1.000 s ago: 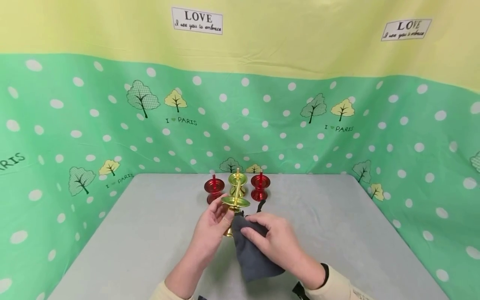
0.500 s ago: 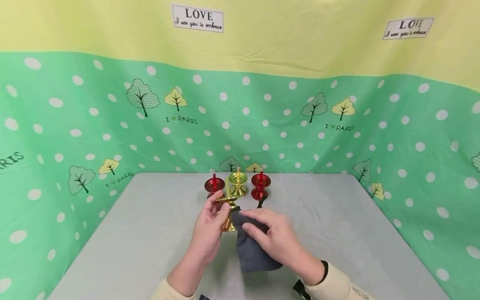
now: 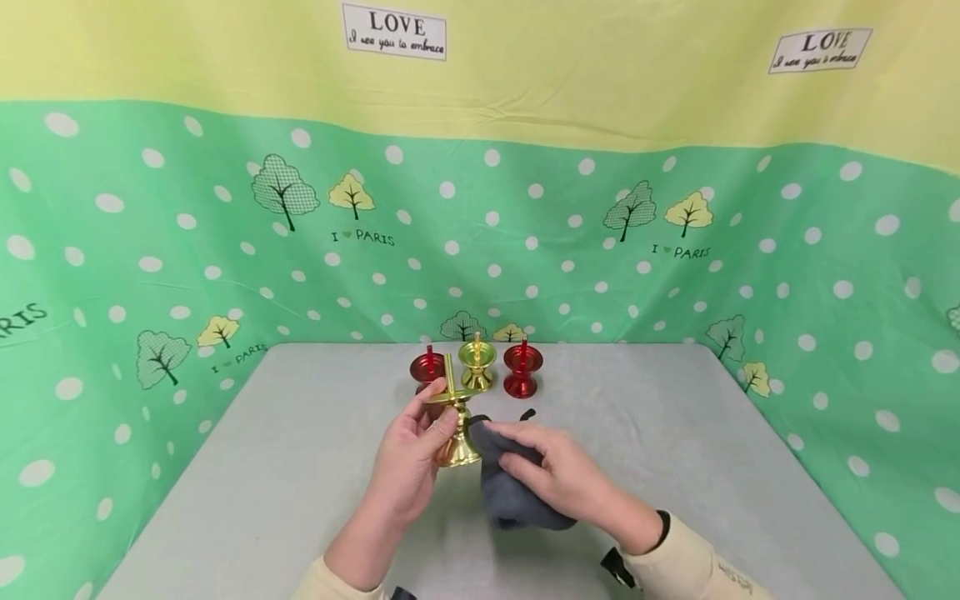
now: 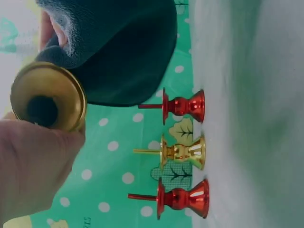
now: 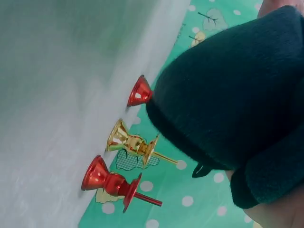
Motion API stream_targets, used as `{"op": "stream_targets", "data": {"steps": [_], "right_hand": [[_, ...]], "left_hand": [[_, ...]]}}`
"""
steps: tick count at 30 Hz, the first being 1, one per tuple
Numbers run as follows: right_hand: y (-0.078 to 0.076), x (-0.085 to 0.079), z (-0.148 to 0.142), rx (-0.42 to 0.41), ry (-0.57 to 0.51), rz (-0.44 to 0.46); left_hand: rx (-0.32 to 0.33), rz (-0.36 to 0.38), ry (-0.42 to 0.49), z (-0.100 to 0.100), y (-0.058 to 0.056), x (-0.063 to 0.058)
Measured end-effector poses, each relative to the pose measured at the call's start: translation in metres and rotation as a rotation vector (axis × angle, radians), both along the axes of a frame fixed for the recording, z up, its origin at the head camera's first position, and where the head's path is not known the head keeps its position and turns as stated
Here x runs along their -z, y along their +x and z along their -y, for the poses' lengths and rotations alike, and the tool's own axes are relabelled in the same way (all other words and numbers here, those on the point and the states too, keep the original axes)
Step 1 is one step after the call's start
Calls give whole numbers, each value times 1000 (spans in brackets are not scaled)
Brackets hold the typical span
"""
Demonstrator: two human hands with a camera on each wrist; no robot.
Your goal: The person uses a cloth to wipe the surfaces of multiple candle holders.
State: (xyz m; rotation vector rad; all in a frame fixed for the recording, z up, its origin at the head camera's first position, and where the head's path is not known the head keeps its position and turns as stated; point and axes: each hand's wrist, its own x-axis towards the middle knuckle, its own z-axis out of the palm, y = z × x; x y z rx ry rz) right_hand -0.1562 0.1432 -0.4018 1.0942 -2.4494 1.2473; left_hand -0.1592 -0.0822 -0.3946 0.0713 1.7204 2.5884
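Above the table, my left hand (image 3: 408,446) grips a shiny gold candle holder (image 3: 459,451) just under its dish, thumb in front. The holder leans slightly, its thin rod pointing up and to the left. Its round base, with a dark hollow in the underside, faces the left wrist camera (image 4: 47,80). My right hand (image 3: 566,475) pinches a dark grey cloth (image 3: 517,496), whose upper edge lies right at the holder's stem and base. The cloth hangs below the fingers and fills much of the right wrist view, hiding most of that hand there.
Behind my hands, a red candle holder (image 3: 429,367), a gold one (image 3: 477,367) and another red one (image 3: 522,371) stand upright in a row near the back of the grey table (image 3: 300,433). A polka-dot curtain (image 3: 495,217) encloses the table.
The held candle holder has shifted left and tipped, its rod now leaning left and more of its base showing. My right hand has drawn slightly right with the cloth, whose lower end has risen.
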Motion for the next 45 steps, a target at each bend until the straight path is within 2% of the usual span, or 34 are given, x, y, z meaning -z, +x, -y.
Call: {"op": "stream_targets", "data": {"steps": [3, 8, 10, 13, 16, 20, 23, 24, 26, 31, 33, 35, 41, 43, 45], "right_hand": [[4, -3, 0, 7, -20, 17], [12, -8, 9, 25, -106, -142], [12, -10, 11, 41, -136, -161], [9, -11, 12, 45, -154, -123], [6, -10, 11, 53, -156, -61], [3, -7, 8, 120, -147, 102], [0, -7, 5, 190, -142, 239], [0, -7, 4, 202, -141, 258], [1, -7, 4, 200, -146, 249], [6, -14, 8, 191, -136, 65], [6, -16, 9, 205, -121, 31], [4, -17, 8, 212, -106, 51], [-7, -15, 2, 242, -98, 222], [-6, -15, 1, 244, -97, 210], [-3, -16, 1, 232, -84, 157]], "left_hand": [[-13, -26, -57, -2, 1, -2], [-44, -47, -169, -6, 4, -7], [-49, -57, -194, -7, 4, -9], [-49, -63, -184, -8, 3, -11], [-39, -48, -138, -8, 3, -10], [-45, -42, -89, -8, 2, -6], [-52, -54, -94, -8, 1, -3], [-46, -61, -108, -8, 1, -3], [-28, -68, -152, -8, 0, -3], [5, -91, -264, -10, 1, -7], [10, -82, -278, -10, 0, -9], [13, -66, -274, -9, -1, -9], [27, -45, -196, -7, -2, -8], [26, -48, -207, -7, -2, -8], [10, -56, -245, -7, -2, -8]]}}
